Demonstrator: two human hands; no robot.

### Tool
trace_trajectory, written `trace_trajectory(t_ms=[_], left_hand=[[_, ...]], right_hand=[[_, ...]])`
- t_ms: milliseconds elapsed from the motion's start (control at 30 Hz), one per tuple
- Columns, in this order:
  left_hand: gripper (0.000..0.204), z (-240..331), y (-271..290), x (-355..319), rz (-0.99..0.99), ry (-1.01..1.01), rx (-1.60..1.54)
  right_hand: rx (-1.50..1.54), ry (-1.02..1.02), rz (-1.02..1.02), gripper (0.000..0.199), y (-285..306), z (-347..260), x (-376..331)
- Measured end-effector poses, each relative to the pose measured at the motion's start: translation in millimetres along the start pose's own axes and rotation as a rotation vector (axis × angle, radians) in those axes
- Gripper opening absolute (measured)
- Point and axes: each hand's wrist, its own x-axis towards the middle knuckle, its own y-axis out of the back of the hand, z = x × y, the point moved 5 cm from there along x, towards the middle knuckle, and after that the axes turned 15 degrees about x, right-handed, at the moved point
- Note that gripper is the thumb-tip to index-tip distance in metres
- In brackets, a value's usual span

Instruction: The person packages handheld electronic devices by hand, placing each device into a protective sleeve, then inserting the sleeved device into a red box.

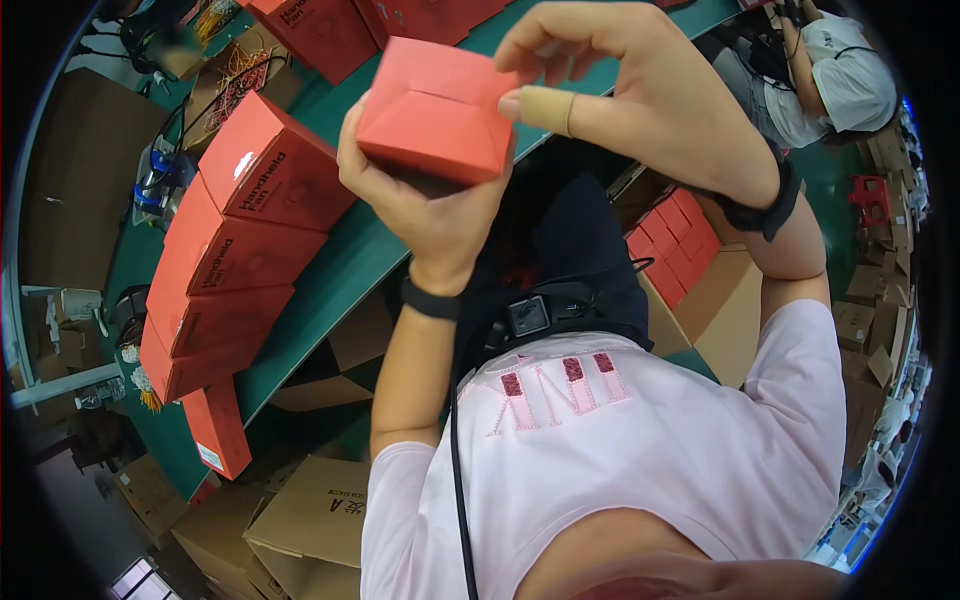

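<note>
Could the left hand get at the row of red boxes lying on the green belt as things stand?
Probably not right away: the left hand is cupped under the red box that both hands hold. Nothing blocks the way to the row of boxes, though.

Both forearms rise from the lower edge, each with a dark band at the wrist. The left hand (430,190) is cupped, palm up, fingers curled in a grasp. The right hand (640,90) arches above it, its taped thumb pressing down, index finger bent.
</note>
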Motion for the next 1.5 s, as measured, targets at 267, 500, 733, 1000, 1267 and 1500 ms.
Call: trace_trajectory(t_ms=[267,500,733,1000,1267,1500], left_hand=[[0.118,10,-2,-23,-0.135,0.168,-0.053],[0.122,-33,-48,4,-0.644,0.181,-0.508],[0.081,-9,-152,31,-0.712,0.092,-0.543],[0.084,33,-144,16,-0.673,-0.062,-0.312],[0.114,49,-98,47,-0.598,-0.219,-0.178],[0.109,50,-90,39,-0.618,-0.108,-0.173]], right_hand=[[-0.345,0.576,0.266,0.04,2,66,26],[-0.34,0.398,-0.037,0.03,38,72,2],[-0.753,0.809,0.016,0.043,97,99,31],[-0.587,0.368,0.057,0.046,110,111,31],[-0.24,0.217,-0.078,0.047,94,48,-21],[-0.257,-0.072,-0.171,0.035,92,23,-29]])
